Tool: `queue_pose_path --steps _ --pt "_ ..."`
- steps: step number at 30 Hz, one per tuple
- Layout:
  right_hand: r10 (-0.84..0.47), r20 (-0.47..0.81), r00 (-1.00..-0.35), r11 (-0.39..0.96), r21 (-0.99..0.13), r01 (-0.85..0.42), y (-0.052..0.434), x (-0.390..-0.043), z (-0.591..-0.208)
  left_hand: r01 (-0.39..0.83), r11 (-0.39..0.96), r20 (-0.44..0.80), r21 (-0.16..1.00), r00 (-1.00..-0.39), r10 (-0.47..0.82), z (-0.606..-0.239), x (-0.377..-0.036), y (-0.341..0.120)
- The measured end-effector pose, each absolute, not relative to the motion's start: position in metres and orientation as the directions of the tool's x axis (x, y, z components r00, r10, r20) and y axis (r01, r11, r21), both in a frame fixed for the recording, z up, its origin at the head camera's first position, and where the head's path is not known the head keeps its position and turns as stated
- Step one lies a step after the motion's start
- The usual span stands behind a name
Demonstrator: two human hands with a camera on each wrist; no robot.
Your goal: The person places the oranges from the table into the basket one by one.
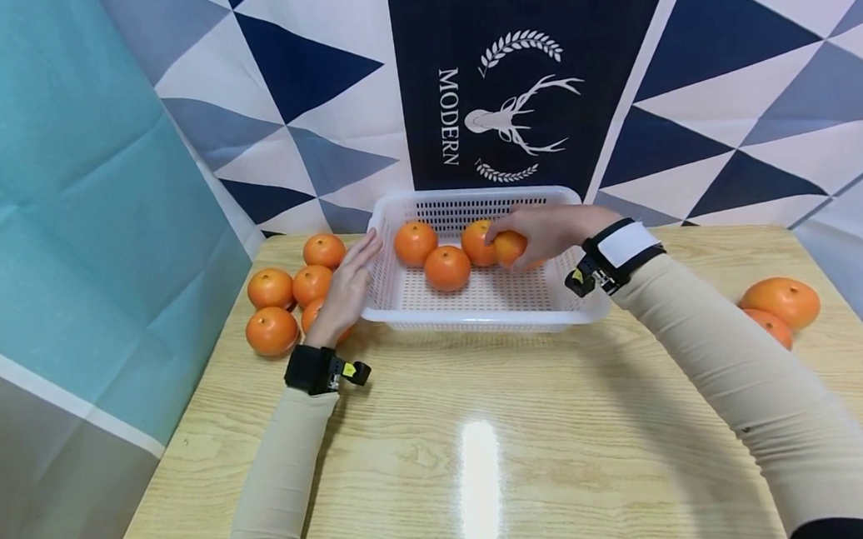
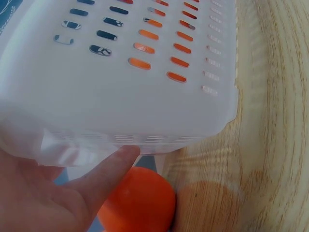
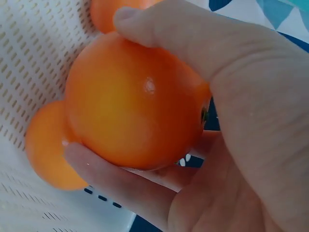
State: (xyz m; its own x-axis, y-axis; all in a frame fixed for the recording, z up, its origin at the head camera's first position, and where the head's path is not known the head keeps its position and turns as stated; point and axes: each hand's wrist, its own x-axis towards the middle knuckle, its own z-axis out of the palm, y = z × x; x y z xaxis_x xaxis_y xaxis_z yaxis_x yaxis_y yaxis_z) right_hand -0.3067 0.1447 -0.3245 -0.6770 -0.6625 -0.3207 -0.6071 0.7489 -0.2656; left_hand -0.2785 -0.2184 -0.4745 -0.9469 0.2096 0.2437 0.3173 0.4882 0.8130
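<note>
My right hand (image 1: 549, 229) grips an orange (image 3: 135, 101) over the right half of the white plastic basket (image 1: 480, 318), thumb on one side and fingers on the other. Several more oranges lie in the basket, one of them (image 1: 447, 268) near its middle; another (image 3: 53, 145) shows just beyond my right fingers in the right wrist view. At the basket's left end, my left hand (image 1: 346, 296) has its fingers extended along the rim. The left wrist view shows a finger (image 2: 108, 174) against the outer wall, with an orange (image 2: 140, 200) just beneath it.
Several loose oranges (image 1: 270, 289) are grouped left of the basket, partly behind my left hand. Two oranges (image 1: 780, 304) sit at the table's right side beside my right sleeve. A patterned cloth (image 1: 328, 85) hangs behind the wooden table (image 1: 415, 471).
</note>
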Motion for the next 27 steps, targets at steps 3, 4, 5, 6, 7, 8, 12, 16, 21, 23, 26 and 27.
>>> queue_pose_path --steps 3,4,5,6,7,8,12,16,21,23,26,27 --pt "-0.657 -0.346 -0.669 0.753 -0.282 -0.594 0.144 -0.307 -0.329 0.321 0.475 0.246 0.819 -0.945 0.214 -0.467 -0.273 -0.216" --pt "-0.656 -0.353 -0.667 0.754 -0.282 -0.593 0.143 -0.308 -0.33 0.319 0.473 0.244 0.821 -0.946 0.214 -0.462 -0.269 -0.214" --pt "-0.652 -0.364 -0.666 0.758 -0.284 -0.587 0.142 -0.308 -0.331 0.313 0.469 0.239 0.826 -0.948 0.212 -0.457 -0.265 -0.213" --pt "-0.644 -0.373 -0.668 0.765 -0.281 -0.58 0.142 -0.309 -0.331 0.309 0.467 0.236 0.828 -0.949 0.21 -0.452 -0.261 -0.211" --pt "-0.644 -0.377 -0.666 0.765 -0.288 -0.577 0.141 -0.309 -0.332 0.302 0.462 0.228 0.834 -0.951 0.21 -0.445 -0.256 -0.209" --pt "-0.645 -0.379 -0.663 0.763 -0.293 -0.576 0.14 -0.309 -0.332 0.297 0.466 0.222 0.833 -0.952 0.209 -0.441 -0.253 -0.207" --pt "-0.64 -0.388 -0.663 0.768 -0.301 -0.565 0.136 -0.309 -0.333 0.299 0.482 0.224 0.824 -0.952 0.208 -0.436 -0.25 -0.205" --pt "-0.621 -0.408 -0.669 0.783 -0.296 -0.546 0.132 -0.307 -0.333 0.314 0.475 0.241 0.822 -0.948 0.208 -0.445 -0.256 -0.208" --pt "-0.589 -0.446 -0.674 0.807 -0.286 -0.517 0.128 -0.303 -0.331 0.319 0.469 0.25 0.824 -0.946 0.204 -0.466 -0.271 -0.216" --pt "-0.584 -0.466 -0.665 0.811 -0.297 -0.504 0.128 -0.302 -0.33 0.318 0.474 0.251 0.821 -0.947 0.2 -0.474 -0.276 -0.217" --pt "-0.565 -0.495 -0.66 0.824 -0.313 -0.471 0.128 -0.3 -0.328 0.318 0.475 0.252 0.82 -0.947 0.199 -0.479 -0.28 -0.219" --pt "-0.562 -0.503 -0.657 0.827 -0.318 -0.465 0.128 -0.299 -0.327 0.32 0.475 0.253 0.82 -0.947 0.2 -0.48 -0.281 -0.219"
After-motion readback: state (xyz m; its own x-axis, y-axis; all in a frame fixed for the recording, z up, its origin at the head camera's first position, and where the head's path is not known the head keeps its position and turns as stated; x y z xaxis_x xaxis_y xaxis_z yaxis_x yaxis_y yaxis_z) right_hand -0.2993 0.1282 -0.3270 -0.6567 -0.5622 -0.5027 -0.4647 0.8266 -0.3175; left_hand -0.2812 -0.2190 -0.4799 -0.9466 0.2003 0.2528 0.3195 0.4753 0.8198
